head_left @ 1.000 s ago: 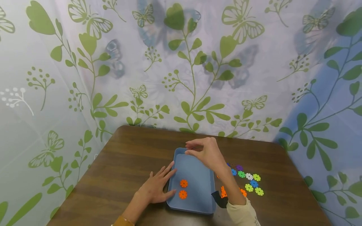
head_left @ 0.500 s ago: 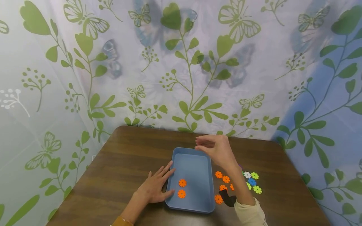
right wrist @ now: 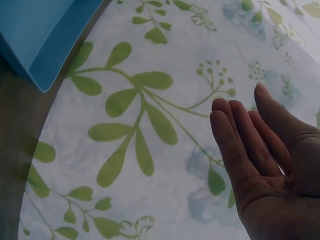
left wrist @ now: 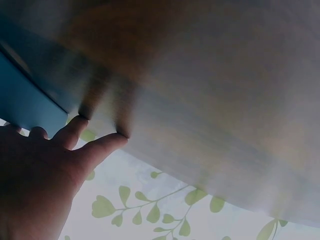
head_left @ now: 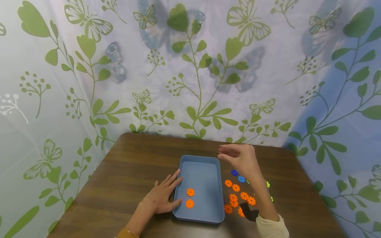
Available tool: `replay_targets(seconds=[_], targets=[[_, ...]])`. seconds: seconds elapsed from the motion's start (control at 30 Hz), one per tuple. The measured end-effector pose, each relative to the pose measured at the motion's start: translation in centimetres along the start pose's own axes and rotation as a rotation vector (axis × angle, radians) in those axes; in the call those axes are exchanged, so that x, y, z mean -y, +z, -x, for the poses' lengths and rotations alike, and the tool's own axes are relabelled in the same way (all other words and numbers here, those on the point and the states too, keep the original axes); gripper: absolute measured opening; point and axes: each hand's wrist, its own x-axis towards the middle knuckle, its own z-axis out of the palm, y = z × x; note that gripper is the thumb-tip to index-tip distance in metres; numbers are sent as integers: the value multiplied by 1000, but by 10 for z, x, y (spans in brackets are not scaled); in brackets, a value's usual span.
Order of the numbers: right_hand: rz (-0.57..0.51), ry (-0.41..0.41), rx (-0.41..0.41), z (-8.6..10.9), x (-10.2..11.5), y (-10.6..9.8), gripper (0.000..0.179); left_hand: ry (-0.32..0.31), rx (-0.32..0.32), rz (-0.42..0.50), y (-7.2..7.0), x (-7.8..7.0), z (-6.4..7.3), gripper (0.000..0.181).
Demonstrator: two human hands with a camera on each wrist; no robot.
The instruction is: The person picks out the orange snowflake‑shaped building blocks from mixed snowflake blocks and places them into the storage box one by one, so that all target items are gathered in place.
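Observation:
A blue tray [head_left: 205, 185] lies on the table with two orange flower-shaped discs [head_left: 190, 203] in its near left part. My left hand [head_left: 160, 197] rests at the tray's left edge, fingers spread, thumb and fingertips on the rim. In the left wrist view its fingers [left wrist: 70, 132] lie straight beside the blue tray wall. My right hand [head_left: 239, 158] is raised just right of the tray's far corner. The right wrist view shows its fingers [right wrist: 235, 140] extended and the thumb apart, with nothing between them.
Several orange discs [head_left: 233, 197] lie scattered right of the tray, with blue discs [head_left: 241, 179] farther back. Lime discs [head_left: 268, 184] are partly hidden behind the right forearm. A leaf-patterned curtain [head_left: 190, 82] stands behind the brown table [head_left: 143, 155].
My right hand has moved right, from over the tray's far end to beyond its right side, uncovering more orange and blue discs. The left hand stays at the tray's edge.

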Motion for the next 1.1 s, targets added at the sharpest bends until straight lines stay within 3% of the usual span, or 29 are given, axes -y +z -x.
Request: replay_targets(seconds=[0.5,1.1], targets=[[142,105,2,24,-40,-20,26,-3,9,6,0,0,0,85],[181,334,89,63,-87,-30,27,-10,21,8,-2,-2,-1,86]])
